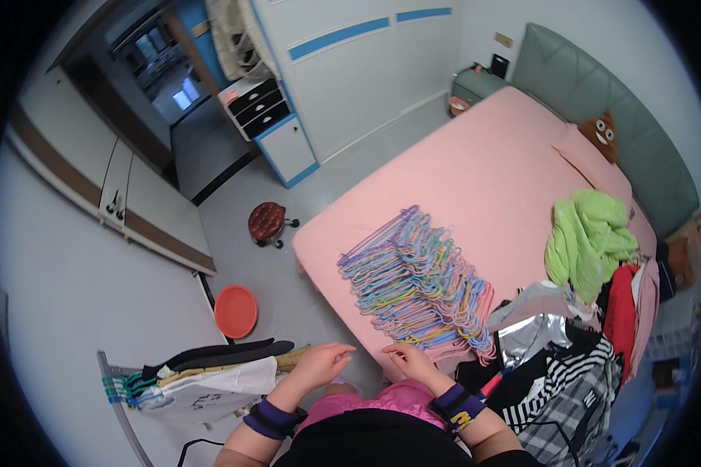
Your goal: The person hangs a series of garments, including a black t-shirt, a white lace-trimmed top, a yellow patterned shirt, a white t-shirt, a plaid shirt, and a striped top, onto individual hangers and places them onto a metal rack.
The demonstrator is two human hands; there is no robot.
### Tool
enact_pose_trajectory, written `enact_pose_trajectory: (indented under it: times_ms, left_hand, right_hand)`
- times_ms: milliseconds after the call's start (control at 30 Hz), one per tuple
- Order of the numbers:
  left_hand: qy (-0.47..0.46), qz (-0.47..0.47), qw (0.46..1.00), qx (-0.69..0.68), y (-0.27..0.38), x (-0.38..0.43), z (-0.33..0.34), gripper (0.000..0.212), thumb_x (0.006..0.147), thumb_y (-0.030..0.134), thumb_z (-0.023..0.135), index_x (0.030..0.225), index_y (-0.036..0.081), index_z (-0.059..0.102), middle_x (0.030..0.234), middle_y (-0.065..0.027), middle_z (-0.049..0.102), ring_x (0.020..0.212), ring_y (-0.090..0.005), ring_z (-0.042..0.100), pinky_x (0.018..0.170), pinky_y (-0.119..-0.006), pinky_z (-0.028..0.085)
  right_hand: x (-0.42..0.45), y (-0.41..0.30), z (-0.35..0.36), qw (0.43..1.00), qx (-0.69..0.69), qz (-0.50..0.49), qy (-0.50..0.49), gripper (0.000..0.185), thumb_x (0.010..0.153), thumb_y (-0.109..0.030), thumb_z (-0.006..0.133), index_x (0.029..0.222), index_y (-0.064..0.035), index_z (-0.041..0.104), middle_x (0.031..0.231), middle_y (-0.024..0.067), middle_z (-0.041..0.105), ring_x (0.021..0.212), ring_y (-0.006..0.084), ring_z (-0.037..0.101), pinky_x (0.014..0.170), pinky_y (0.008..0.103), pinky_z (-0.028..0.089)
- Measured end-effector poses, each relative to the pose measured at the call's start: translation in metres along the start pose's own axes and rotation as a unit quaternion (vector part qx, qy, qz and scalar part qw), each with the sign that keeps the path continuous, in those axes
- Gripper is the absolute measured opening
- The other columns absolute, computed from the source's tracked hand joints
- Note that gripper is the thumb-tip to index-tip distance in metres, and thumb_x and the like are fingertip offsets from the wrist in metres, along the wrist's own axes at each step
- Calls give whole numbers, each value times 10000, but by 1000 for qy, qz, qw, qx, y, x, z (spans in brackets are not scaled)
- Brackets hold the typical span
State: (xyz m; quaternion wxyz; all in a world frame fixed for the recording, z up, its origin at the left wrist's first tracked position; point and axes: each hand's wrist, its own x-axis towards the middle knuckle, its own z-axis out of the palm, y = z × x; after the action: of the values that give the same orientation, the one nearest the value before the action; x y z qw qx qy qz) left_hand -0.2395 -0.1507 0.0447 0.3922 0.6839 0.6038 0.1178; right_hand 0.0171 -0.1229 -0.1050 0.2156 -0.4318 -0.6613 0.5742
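Note:
My left hand [326, 363] hangs in front of my body with loosely bent fingers and nothing in it. Facing it, my right hand [410, 359] is just as bare, near the edge of the bed. Beyond the right hand, long overlapping rows of pastel clothes hangers [415, 280] in purple, blue, green, yellow and pink lie on the pink bedsheet [444, 169]. To the right of the hangers is a heap of clothes, among them a black-and-white striped garment [578, 365], a grey plaid garment [572, 414] and a shiny silver piece [534, 338].
Left of me, clothes including a white shirt [228, 385] hang on a metal rack [125, 426]. A red basin [236, 312] and a round wheeled stool [267, 222] stand on the floor. A lime-green blanket or garment [587, 239] lies farther up the bed.

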Motion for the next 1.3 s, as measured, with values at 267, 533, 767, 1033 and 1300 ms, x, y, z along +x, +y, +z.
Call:
enact_pose_trajectory:
  times_ms: [267,533,767,1033,1300]
  left_hand:
    - [-93,101,991,10,10,87,31,264,943,208,579,1152,75,669,1024,-156,683,898,-313,655,779,-392,523]
    - [-157,36,987,8,-47,192,32,273,919,249,569,1126,123,695,923,-151,711,837,-304,691,728,-405,536]
    - [-146,3,988,-47,-126,315,36,315,927,235,584,1189,72,646,920,-118,699,828,-247,680,741,-360,530]
    - [-1,-18,987,-158,-205,421,82,409,894,194,643,1248,1,572,1057,-186,639,923,-316,647,820,-393,520]
    - [11,-54,985,-161,-213,481,101,367,886,197,647,1177,-23,608,1037,-211,669,938,-334,662,831,-398,516]
  right_hand:
    - [-12,45,-35,987,109,67,96,234,988,-141,575,1177,-27,652,954,51,698,804,104,661,709,265,536]
    - [40,16,-55,975,100,123,153,230,989,-167,584,1157,-37,672,915,30,703,760,86,625,680,250,505]
    - [132,-5,-73,968,81,175,158,263,974,-165,589,1175,-7,651,879,96,698,786,138,656,727,279,512]
    - [244,28,-81,944,96,172,264,421,964,-166,617,1333,15,528,948,50,660,747,115,579,703,266,491]
    - [304,55,-86,915,86,242,311,521,950,-160,630,1391,49,450,981,69,668,792,154,628,741,282,514]
